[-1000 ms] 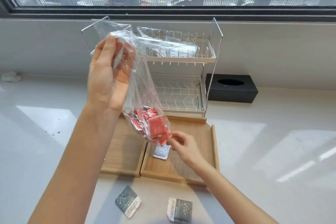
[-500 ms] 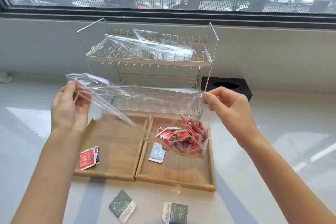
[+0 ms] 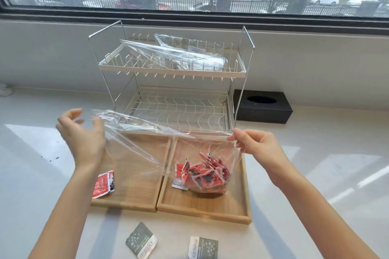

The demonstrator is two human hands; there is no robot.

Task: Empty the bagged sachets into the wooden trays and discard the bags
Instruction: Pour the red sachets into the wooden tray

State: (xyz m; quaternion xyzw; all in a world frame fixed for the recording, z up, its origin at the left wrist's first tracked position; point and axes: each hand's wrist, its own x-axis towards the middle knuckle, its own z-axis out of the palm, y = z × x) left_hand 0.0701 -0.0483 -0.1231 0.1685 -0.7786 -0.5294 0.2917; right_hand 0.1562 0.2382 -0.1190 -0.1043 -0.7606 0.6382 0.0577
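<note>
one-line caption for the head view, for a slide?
Right hand pinches clear bag of red sachets over right wooden tray; left hand open.

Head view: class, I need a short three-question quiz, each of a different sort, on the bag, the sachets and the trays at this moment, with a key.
1. True or false: the left hand is pinching the clear bag.
2. Multiple choice: the red sachets inside the bag hang over A) the left tray, B) the right tray, C) the wire rack.
3. Short answer: what lies alone at the left tray's near left corner?

Key: 1 false, its fingers are spread open beside the bag; only the right hand pinches it. 2 B. 3 one loose red sachet.
</note>
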